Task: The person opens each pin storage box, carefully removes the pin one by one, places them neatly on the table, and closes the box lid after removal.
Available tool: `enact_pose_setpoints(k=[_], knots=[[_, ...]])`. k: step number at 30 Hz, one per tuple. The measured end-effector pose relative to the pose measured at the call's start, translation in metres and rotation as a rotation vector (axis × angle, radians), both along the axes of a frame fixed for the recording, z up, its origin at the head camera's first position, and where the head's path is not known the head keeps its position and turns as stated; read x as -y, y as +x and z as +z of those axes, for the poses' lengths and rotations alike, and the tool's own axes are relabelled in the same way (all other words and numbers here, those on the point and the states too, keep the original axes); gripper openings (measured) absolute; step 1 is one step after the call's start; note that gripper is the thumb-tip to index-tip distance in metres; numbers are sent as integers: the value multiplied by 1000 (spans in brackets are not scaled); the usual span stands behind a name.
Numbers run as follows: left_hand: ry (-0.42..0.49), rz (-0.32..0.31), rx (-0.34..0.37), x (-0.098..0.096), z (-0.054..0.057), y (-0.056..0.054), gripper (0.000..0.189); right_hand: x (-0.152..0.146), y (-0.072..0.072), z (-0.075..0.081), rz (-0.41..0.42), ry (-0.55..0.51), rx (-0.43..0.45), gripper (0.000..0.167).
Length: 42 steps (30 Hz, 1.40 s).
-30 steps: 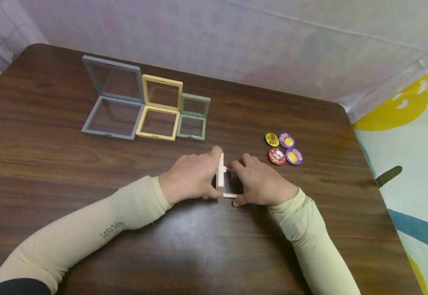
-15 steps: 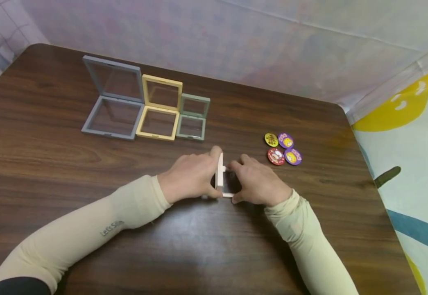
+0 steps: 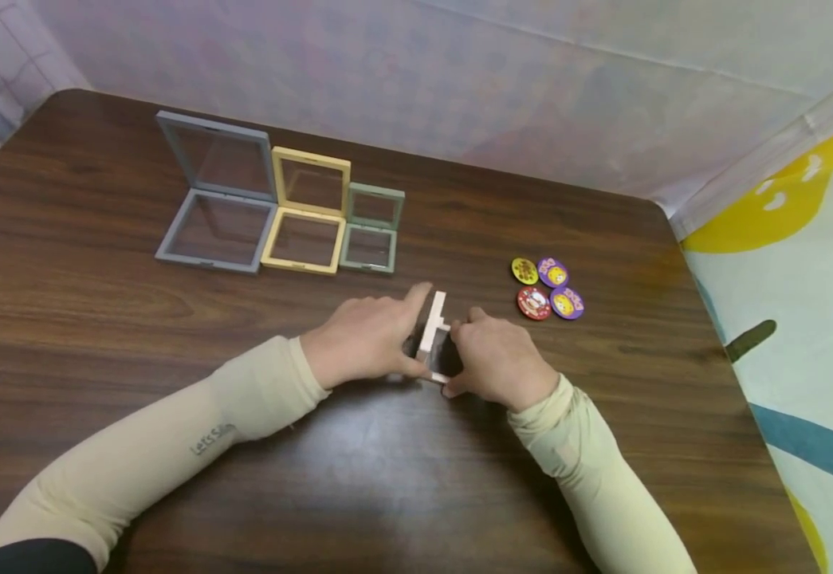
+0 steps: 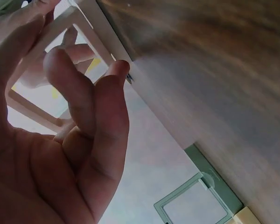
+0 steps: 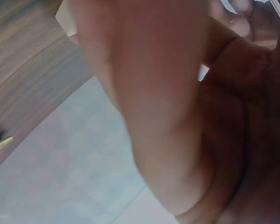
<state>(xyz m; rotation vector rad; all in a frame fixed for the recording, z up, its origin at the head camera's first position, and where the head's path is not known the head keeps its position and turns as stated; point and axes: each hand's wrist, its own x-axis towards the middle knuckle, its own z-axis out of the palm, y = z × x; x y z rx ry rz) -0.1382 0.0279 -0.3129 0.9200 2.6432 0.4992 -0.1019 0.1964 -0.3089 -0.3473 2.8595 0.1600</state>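
A small pale pink hinged display frame (image 3: 433, 323) with clear panes is unfolded on the table, one half upright and the other low. My left hand (image 3: 362, 339) holds the upright half, thumb at its near lower corner. In the left wrist view the upright half's rim (image 4: 35, 109) shows behind the curled fingers. My right hand (image 3: 502, 359) grips the low half from the right side, thumb at the near edge and fingers at the far edge. The right hand (image 5: 158, 116) fills most of the right wrist view and hides nearly all of the frame there.
Three unfolded display frames stand in a row at the back left: grey (image 3: 214, 265), yellow (image 3: 300, 267) and green (image 3: 367, 267). Several round badges, including a red one (image 3: 534, 304), lie at the right. A patterned cloth (image 3: 459, 88) hangs behind the table (image 3: 359, 494).
The pink frame has turned slightly, its upright half now slanting to the right at the far end. My right hand has shifted a little left. The view has moved slightly.
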Motion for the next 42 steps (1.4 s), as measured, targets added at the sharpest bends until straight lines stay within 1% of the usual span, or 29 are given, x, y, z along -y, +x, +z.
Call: enact_pose_setpoints(k=[2,4,6,8,9,11,13,15,17,19,21,22,24,27,30,32,34,36,38,40,42], knots=[[-14,11,-4,1,0,-1,114,1,2,0,2,25,-9,62],[-24,21,-22,1,-1,-1,115,3,7,-1,21,69,-50,59],[-29,26,-46,1,-1,-1,110,6,12,-3,38,110,-91,58],[-39,26,-67,2,0,-1,102,8,15,-4,57,136,-114,59],[-47,25,-72,2,1,-2,98,9,16,-5,62,139,-110,60],[-61,31,-83,5,4,-3,94,10,15,-4,66,135,-58,59],[-64,41,-97,8,8,-5,85,9,13,-2,71,122,0,55],[-57,61,-111,11,12,-7,75,6,10,0,75,99,32,47],[-46,82,-117,13,15,-8,62,4,7,0,85,69,26,39],[-38,81,-112,14,17,-7,48,4,6,-2,86,32,-12,36],[-47,54,-108,14,17,-6,41,5,5,-6,83,3,-72,39],[-57,25,-111,14,16,-5,40,6,6,-8,77,-4,-108,41],[-75,-55,-131,13,15,-4,37,9,6,-11,62,-15,-175,44],[-91,-200,-179,13,13,-1,34,10,6,-15,49,-15,-253,46],[-79,-331,-200,13,11,3,32,9,5,-18,36,-14,-277,47],[-86,-386,-189,13,11,5,31,8,3,-19,26,-21,-278,48],[-98,-415,-174,12,10,7,30,7,1,-19,18,-27,-270,49],[-115,-416,-165,12,9,8,30,7,1,-18,-3,-40,-262,49],[-133,-396,-157,12,9,8,32,6,2,-16,-15,-39,-266,48],[-145,-374,-143,12,9,7,33,5,5,-12,-8,-35,-283,45],[-146,-365,-123,11,9,5,34,5,10,-8,20,-35,-287,40]])
